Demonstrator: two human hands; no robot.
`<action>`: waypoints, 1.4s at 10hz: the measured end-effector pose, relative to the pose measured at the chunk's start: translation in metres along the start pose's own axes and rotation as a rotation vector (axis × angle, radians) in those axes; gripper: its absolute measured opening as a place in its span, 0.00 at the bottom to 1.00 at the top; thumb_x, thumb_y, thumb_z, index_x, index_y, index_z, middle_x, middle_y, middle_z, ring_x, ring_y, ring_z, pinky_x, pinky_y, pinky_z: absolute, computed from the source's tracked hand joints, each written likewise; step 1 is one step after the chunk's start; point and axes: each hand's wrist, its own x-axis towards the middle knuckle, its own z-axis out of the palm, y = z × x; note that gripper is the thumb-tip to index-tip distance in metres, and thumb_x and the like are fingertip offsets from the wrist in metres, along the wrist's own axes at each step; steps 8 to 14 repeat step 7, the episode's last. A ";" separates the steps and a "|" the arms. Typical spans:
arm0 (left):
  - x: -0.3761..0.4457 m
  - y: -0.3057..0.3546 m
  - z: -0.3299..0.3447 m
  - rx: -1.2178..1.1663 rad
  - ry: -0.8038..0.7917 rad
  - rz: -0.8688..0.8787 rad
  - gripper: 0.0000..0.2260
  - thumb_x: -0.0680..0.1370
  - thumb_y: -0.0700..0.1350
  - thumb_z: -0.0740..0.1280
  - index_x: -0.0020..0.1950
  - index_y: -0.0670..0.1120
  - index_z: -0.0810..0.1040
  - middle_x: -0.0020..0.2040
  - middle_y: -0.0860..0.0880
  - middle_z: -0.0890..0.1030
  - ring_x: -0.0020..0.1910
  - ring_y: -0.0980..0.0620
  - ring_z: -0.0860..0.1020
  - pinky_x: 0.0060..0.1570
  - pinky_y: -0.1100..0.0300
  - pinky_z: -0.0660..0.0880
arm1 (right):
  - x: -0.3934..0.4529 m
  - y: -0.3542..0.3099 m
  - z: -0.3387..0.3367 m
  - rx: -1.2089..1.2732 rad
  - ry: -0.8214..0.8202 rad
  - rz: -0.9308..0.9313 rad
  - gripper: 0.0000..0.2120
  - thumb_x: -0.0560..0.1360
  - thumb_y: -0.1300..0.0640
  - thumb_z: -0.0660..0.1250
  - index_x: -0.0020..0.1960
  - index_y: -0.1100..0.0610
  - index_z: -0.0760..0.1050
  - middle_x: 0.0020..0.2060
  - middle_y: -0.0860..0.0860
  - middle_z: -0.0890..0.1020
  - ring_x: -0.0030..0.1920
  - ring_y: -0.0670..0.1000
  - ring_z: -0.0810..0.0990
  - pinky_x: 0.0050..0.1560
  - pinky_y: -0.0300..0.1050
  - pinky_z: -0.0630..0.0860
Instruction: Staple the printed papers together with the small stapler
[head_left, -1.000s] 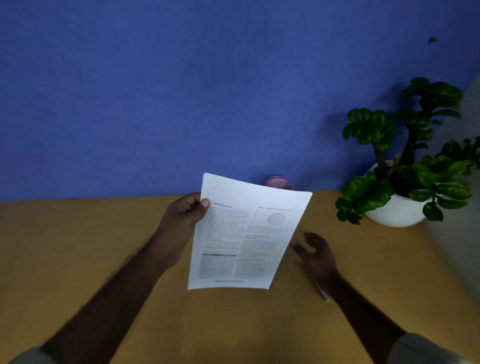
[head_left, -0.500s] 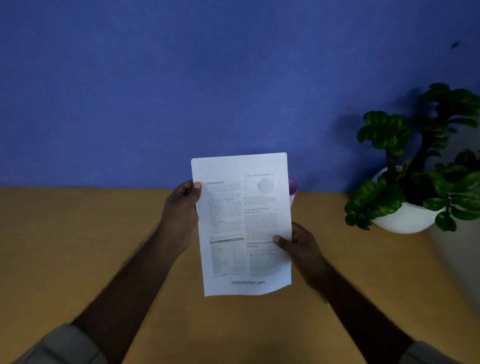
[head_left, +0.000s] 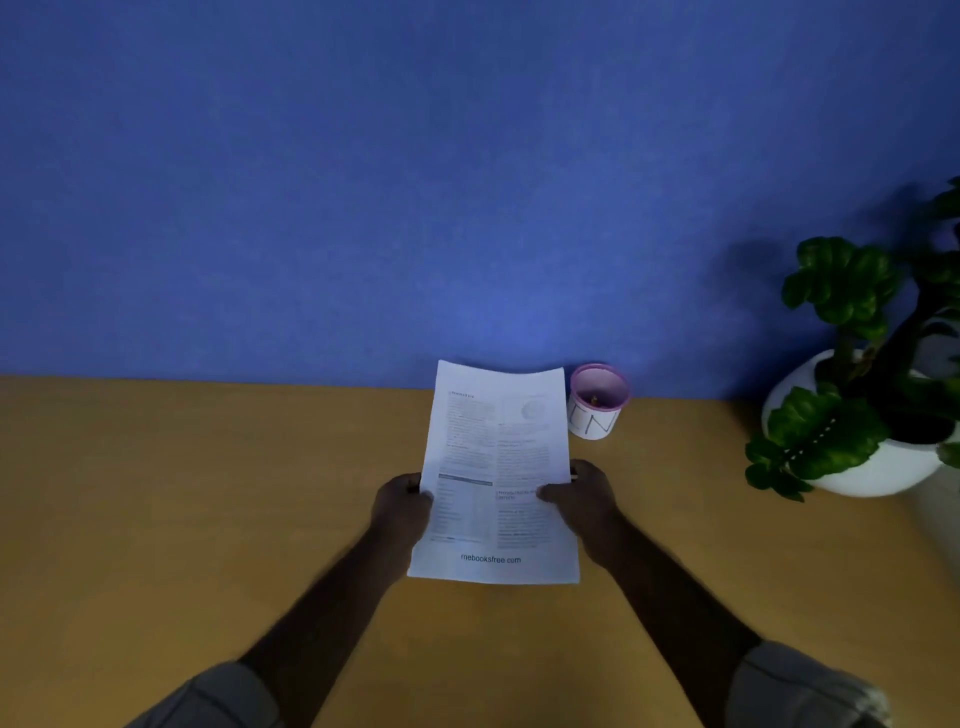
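The printed papers (head_left: 496, 467) are a white stack with two columns of text and a web address along the bottom. I hold them over the middle of the wooden desk (head_left: 156, 493), tilted up towards me. My left hand (head_left: 400, 506) grips their left edge, thumb on the front. My right hand (head_left: 582, 499) grips their right edge the same way. No stapler shows in this view.
A small white cup with a pink rim (head_left: 596, 400) stands just right of the papers, against the blue wall (head_left: 415, 182). A green plant in a white pot (head_left: 872, 405) sits at the desk's far right.
My right hand came up from the desk and took the papers' right edge. Both hands then lowered the stack and slid down its sides. The cup came into view.
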 end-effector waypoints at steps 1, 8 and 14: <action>0.015 -0.002 0.002 0.025 0.034 -0.033 0.18 0.75 0.31 0.57 0.36 0.48 0.82 0.39 0.49 0.84 0.39 0.47 0.81 0.39 0.57 0.77 | 0.010 0.004 0.008 -0.097 0.053 0.070 0.20 0.69 0.72 0.68 0.60 0.62 0.73 0.54 0.57 0.80 0.51 0.58 0.80 0.47 0.53 0.80; 0.025 -0.022 0.003 0.499 0.160 0.265 0.19 0.77 0.45 0.67 0.68 0.46 0.74 0.62 0.46 0.79 0.57 0.45 0.79 0.53 0.50 0.81 | 0.011 0.036 0.018 -0.632 0.155 -0.054 0.25 0.72 0.57 0.71 0.68 0.55 0.70 0.61 0.52 0.80 0.51 0.52 0.82 0.44 0.43 0.81; 0.025 -0.022 0.003 0.499 0.160 0.265 0.19 0.77 0.45 0.67 0.68 0.46 0.74 0.62 0.46 0.79 0.57 0.45 0.79 0.53 0.50 0.81 | 0.011 0.036 0.018 -0.632 0.155 -0.054 0.25 0.72 0.57 0.71 0.68 0.55 0.70 0.61 0.52 0.80 0.51 0.52 0.82 0.44 0.43 0.81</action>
